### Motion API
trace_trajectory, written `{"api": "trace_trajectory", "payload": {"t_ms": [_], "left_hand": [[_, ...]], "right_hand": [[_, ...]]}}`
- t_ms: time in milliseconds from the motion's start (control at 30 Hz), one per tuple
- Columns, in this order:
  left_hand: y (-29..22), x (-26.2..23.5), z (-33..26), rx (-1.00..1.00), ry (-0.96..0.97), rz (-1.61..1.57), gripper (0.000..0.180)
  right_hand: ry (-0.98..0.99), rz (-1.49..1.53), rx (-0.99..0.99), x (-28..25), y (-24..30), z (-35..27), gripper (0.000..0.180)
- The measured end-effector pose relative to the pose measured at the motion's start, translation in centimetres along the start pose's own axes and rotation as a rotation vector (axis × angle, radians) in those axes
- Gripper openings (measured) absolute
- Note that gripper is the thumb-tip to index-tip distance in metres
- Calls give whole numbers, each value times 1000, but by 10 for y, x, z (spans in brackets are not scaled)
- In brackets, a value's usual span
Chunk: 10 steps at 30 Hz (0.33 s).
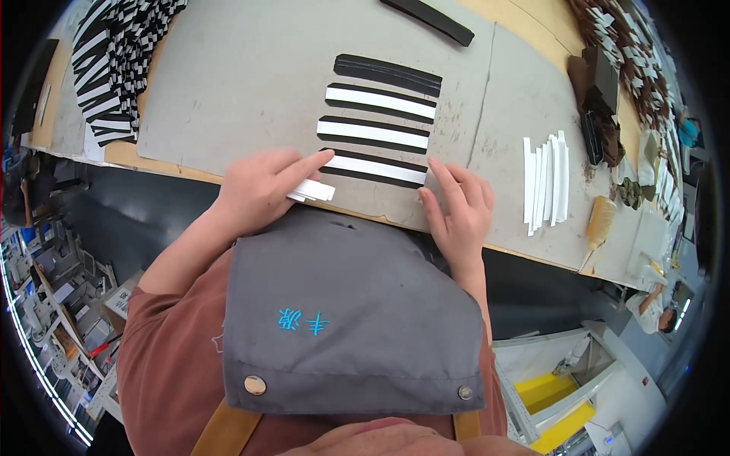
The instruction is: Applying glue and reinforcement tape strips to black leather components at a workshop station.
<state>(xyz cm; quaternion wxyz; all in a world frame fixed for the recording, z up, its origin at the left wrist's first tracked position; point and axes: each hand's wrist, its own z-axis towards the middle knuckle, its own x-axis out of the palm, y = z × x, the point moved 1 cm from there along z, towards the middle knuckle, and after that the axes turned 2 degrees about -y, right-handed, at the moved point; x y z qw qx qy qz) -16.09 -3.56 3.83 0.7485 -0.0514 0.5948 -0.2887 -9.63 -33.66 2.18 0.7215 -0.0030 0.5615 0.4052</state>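
My left hand (262, 186) holds a small bundle of white strips (312, 190) under its fingers, while its forefinger presses the left end of the nearest black-and-white strip (372, 169). My right hand (456, 209) lies flat on the grey board (228, 83), fingertips at the right end of that same strip. Beyond it lie two more black strips with white bands (374, 133) (380, 101) and one all-black strip (388, 74), in a row going away from me.
A fan of loose white strips (546, 182) lies to the right. A heap of finished black-and-white strips (114, 61) sits at far left. A long black piece (427, 19) lies at the back; brown and black pieces (601, 99) and a brush (599, 220) are at right.
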Motion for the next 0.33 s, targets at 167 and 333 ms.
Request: {"api": "trace_trajectory", "payload": {"t_ms": [167, 333], "left_hand": [[-6, -8, 34, -403, 218, -870, 33], [-11, -8, 55, -774, 544, -1596, 64]], "right_hand": [[-54, 278, 1, 1, 18, 36, 35], [142, 727, 254, 7, 32, 62, 32]]}}
